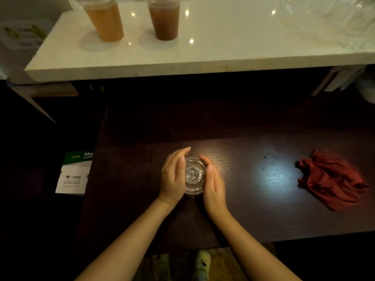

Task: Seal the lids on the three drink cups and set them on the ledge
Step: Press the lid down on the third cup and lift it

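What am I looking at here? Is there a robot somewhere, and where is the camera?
There is no robot. These are a person's two bare hands, filmed by a single camera worn on the head that looks forward and down.

The left hand and right hand flank a cup with a clear lid. It stands on a dark wooden table. Their fingers are fairly straight along its sides, not curled round it.

Further back, a white ledge holds two lidded drinks, a lighter cup and a darker cup. A crumpled red cloth lies on the table's right, and printed leaflets show at the left.
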Tool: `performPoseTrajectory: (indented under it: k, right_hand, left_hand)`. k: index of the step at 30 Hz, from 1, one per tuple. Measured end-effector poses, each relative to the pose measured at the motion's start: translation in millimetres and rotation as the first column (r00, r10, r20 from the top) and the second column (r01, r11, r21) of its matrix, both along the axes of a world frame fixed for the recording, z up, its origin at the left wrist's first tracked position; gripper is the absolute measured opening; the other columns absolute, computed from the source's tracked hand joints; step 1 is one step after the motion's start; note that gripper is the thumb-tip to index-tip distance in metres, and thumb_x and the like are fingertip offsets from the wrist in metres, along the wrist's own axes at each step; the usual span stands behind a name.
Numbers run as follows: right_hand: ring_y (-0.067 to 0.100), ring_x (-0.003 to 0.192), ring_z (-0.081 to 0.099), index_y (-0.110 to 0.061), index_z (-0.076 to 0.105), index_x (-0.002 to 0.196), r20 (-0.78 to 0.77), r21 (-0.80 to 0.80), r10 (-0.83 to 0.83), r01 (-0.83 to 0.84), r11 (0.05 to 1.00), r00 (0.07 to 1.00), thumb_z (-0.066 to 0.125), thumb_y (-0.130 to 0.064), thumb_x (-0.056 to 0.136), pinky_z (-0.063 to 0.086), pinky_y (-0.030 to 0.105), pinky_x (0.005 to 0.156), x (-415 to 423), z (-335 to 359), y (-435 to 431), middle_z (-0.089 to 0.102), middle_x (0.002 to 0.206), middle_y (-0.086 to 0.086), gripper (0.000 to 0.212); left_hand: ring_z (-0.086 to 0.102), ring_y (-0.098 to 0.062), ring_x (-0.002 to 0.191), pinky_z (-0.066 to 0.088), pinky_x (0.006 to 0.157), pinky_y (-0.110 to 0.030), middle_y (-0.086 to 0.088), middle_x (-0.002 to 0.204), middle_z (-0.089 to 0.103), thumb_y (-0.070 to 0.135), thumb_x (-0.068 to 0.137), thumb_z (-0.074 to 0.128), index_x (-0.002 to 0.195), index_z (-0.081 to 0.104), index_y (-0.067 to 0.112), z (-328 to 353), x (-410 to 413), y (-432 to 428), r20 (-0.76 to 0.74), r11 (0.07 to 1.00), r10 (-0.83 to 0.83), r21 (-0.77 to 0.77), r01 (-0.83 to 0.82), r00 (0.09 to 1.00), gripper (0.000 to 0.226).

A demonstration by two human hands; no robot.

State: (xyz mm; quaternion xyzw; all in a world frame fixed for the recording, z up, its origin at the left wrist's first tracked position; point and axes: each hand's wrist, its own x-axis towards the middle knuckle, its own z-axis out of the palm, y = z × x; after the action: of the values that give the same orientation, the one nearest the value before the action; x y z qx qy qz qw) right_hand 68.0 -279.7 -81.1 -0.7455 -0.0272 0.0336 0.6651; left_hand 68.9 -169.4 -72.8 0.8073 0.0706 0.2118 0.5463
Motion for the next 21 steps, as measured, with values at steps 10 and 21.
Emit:
performPoseTrajectory:
  k: [10,21]
  right_hand:
    - [-0.01,0.113,0.045,-0.03,0.052,0.121,0.009,-0.219,-0.03,0.031,0.975,1.0,0.03,-0.047,0.089,0.032,0.0,0.09,-37.8,8.9,-22.9,0.057,0.118,-0.006,0.042]
    - [0.006,0.113,0.054,-0.021,0.063,0.118,0.046,-0.208,0.131,-0.119,0.971,0.99,0.025,-0.037,0.098,0.041,0.013,0.094,25.0,13.9,10.6,0.064,0.11,-0.012,0.046]
  left_hand:
    - [0.064,-0.011,0.09,0.053,0.084,-0.031,0.0,0.092,0.067,0.027,0.099,0.036,0.097,0.067,0.009,28.0,51.2,46.1,-0.104,0.994,0.012,0.105,-0.001,0.995,0.036]
    - [0.058,-0.005,0.109,0.047,0.094,-0.021,0.005,0.112,0.064,0.037,0.092,0.033,0.111,0.066,0.016,5.1,-9.2,-6.3,-0.074,0.991,0.094,-0.086,-0.1,0.993,0.043]
